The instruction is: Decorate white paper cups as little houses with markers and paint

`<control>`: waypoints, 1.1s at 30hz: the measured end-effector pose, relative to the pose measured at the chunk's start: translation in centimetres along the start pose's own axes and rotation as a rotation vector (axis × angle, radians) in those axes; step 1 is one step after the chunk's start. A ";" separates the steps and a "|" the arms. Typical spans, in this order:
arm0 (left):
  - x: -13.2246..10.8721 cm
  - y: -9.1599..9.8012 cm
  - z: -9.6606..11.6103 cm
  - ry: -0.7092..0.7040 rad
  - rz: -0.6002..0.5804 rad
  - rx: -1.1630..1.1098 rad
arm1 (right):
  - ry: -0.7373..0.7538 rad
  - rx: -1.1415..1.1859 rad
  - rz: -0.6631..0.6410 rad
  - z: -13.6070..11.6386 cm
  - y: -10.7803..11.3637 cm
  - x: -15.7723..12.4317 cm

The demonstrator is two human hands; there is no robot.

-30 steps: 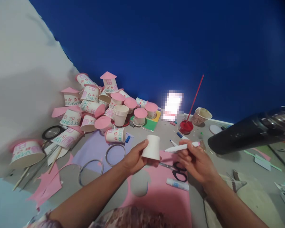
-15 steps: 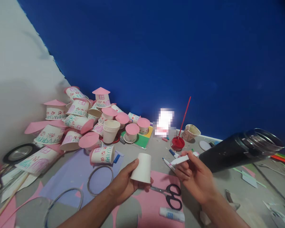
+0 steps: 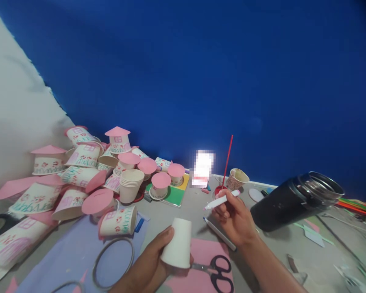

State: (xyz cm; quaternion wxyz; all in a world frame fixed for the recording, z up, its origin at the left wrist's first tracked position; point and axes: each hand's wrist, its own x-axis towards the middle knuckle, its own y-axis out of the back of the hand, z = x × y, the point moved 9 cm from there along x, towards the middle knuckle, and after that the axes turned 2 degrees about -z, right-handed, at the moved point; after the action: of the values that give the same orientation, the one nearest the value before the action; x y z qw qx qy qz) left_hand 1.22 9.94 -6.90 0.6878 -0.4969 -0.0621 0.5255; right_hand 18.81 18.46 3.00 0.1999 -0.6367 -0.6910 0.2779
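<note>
A plain white paper cup [image 3: 177, 243], turned upside down, is gripped by my left hand [image 3: 154, 260], thumb on its side. My right hand [image 3: 236, 217] pinches a white marker [image 3: 221, 200] with a pink end, its tip pointing left, apart from the cup. Beneath the right hand, a second marker [image 3: 219, 234] with a dark blue tip lies on the table. Black-handled scissors [image 3: 215, 268] rest on pink paper [image 3: 198, 250] beside the cup, their blades partly hidden.
Decorated cups with pink paper roofs [image 3: 118, 140] are heaped at the left, beside a stack of plain cups [image 3: 130, 186]. A black flask [image 3: 293, 201] stands tilted in view at the right. Behind are a red pot with a stick [image 3: 227, 160] and a patterned cup [image 3: 237, 179].
The view has shifted, so most things sit lower and further left. My right hand has lifted the marker away from the blue-tipped one, which now shows more fully. The left hand keeps the cup.
</note>
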 end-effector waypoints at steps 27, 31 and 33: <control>-0.8 -0.5 1.1 0.012 -0.042 -0.075 | -0.054 -0.087 0.130 3.0 -0.4 -2.0; -0.9 -0.6 1.7 -0.014 -0.055 -0.041 | -0.018 -0.160 0.130 2.7 0.1 -1.7; -0.8 -0.5 1.7 -0.002 -0.050 -0.049 | -0.023 -0.193 0.108 2.8 -0.1 -1.6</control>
State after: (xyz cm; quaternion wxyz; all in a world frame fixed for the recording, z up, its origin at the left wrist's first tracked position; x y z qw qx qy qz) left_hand 0.18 10.43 -5.29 0.6884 -0.5112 -0.0882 0.5069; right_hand 17.17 16.50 1.03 0.1143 -0.6861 -0.6814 0.2277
